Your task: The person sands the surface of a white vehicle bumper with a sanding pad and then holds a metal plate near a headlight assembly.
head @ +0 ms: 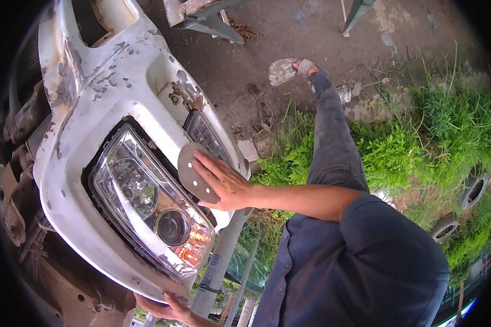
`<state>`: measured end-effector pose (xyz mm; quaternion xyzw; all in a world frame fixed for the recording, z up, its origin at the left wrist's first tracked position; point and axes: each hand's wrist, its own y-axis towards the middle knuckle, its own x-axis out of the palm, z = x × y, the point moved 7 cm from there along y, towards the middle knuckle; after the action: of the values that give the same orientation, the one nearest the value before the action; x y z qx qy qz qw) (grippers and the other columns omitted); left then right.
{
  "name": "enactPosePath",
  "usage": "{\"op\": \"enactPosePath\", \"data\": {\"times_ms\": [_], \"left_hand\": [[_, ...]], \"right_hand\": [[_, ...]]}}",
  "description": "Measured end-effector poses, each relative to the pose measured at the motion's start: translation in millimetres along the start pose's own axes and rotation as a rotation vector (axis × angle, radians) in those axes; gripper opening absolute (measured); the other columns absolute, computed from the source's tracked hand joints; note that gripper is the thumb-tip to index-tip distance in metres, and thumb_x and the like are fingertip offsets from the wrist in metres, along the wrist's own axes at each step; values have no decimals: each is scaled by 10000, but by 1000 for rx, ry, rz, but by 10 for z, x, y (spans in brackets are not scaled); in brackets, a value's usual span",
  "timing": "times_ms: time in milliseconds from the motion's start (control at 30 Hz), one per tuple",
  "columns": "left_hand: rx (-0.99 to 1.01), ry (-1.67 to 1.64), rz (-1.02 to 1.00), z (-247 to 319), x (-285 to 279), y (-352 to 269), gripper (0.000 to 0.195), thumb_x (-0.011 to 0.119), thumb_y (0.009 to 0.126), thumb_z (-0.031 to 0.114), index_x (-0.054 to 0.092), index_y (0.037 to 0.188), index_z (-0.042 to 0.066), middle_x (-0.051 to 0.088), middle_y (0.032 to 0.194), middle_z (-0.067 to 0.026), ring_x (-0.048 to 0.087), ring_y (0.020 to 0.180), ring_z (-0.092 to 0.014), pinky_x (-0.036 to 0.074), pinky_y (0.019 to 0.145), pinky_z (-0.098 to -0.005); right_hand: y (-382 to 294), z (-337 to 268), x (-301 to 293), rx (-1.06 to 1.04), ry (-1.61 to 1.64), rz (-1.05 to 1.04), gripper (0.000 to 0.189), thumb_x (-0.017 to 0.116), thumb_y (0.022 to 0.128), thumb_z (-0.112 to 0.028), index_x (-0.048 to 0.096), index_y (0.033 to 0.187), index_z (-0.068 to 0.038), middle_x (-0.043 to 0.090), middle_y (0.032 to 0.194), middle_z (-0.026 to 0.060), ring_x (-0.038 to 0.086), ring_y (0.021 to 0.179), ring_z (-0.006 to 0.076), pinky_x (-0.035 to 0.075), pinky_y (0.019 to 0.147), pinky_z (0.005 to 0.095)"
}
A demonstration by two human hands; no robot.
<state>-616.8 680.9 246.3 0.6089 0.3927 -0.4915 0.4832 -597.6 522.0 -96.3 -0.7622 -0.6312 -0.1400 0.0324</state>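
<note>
A white-painted vehicle bumper [118, 96] with a fitted headlight [147, 200] fills the left side of the view. Its paint is chipped, with bare patches near the top. My right hand [225, 180] presses a round sanding disc [192, 173] flat against the strip between the headlight and a smaller lamp [206, 133]. The disc is grey-brown with several white holes; my fingers cover part of it. At the bottom, my left hand [163, 307] grips the bumper's end edge, with part of the fingers hidden behind it.
Metal brackets and wiring [34, 237] lie along the left. Metal stand legs [206, 24] and a rusty chain [245, 32] are at the top. My foot [307, 67] is beside a stone [282, 71]. A grey pole [225, 241] runs behind the bumper; green plants [393, 143] and tyres [445, 229] are at right.
</note>
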Motion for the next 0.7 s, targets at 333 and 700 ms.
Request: {"op": "enactPosePath", "data": {"times_ms": [333, 700], "left_hand": [[-8, -80, -13, 22, 28, -5, 826, 643, 944, 531, 405, 1473, -58, 466, 1443, -238, 491, 1321, -359, 416, 1067, -513], [1, 113, 14, -44, -24, -9, 854, 618, 930, 584, 429, 1472, -48, 476, 1442, -237, 499, 1312, -349, 407, 1072, -523]], "right_hand": [[-201, 39, 112, 96, -97, 4, 795, 570, 955, -49, 167, 1634, -134, -41, 1665, 274, 59, 1530, 517, 185, 1254, 540], [1017, 102, -105, 55, -143, 147, 831, 574, 946, -186, 110, 1570, 106, 44, 1616, 386, 69, 1534, 501, 139, 1270, 523]]}}
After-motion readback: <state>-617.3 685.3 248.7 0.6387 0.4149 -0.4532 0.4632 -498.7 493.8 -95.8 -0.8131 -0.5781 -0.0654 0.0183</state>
